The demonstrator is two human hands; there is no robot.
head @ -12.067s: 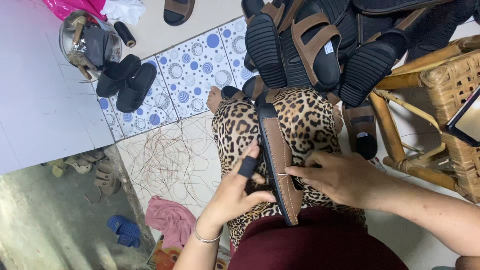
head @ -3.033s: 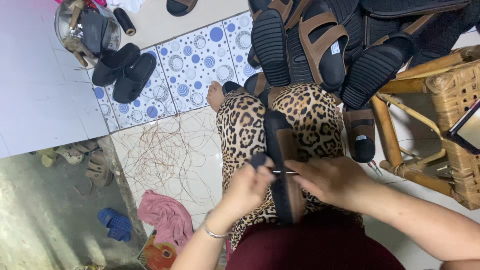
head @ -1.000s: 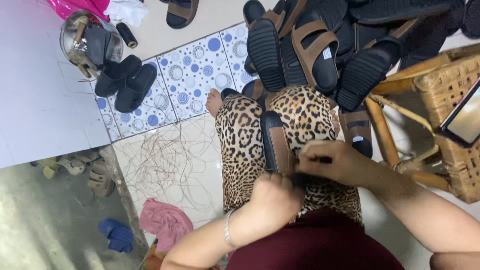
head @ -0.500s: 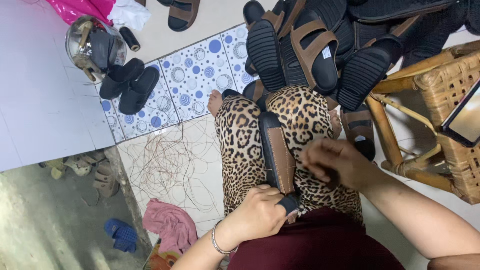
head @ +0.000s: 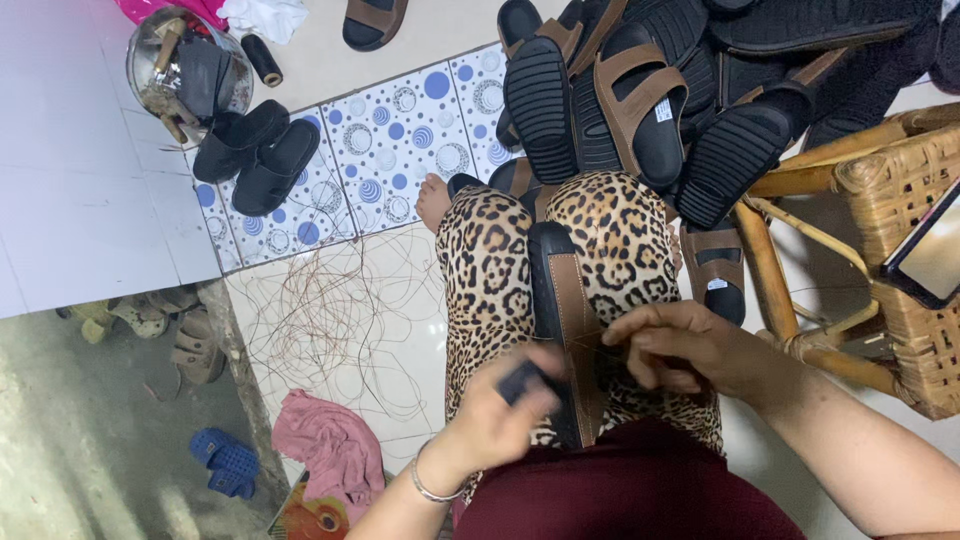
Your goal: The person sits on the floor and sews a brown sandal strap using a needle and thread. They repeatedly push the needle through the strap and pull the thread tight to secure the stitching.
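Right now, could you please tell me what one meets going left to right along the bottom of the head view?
Blue slippers → pink cloth → left hand → brown sandal on the lap → right hand.

Leopard-print trousers (head: 490,270) over both legs, maroon top (head: 640,495) at bottom centre, thin silver bangle (head: 428,488) on left wrist, bare forearms.

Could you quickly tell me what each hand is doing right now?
Left hand: closed on a small dark blurred object.
Right hand: fingers pinched at the brown-and-black sandal.
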